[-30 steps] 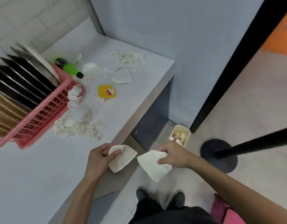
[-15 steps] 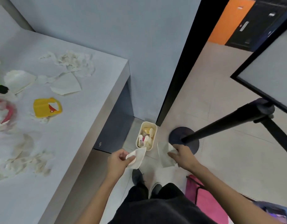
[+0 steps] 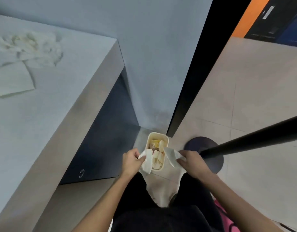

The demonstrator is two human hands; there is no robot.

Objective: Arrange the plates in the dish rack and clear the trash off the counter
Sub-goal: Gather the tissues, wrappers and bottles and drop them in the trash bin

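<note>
Soft, even indoor light with faint shadows; wide-angle bending at the edges, and the crumpled tissues look perhaps motion-blurred.

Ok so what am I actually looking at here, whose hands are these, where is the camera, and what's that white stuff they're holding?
There is no machine here. A person works with bare hands, and the single camera sits on their head, looking forward and down. That is why you see their own arms and legs.

The left hand pinches a white paper napkin, and the right hand holds a second napkin. Both hands are close to a small cream bin on the floor, which already has paper and other scraps in it.

To the left is the grey counter, with torn tissue and a flat napkin lying on it. The black pole on the right stands on a round base.
</note>
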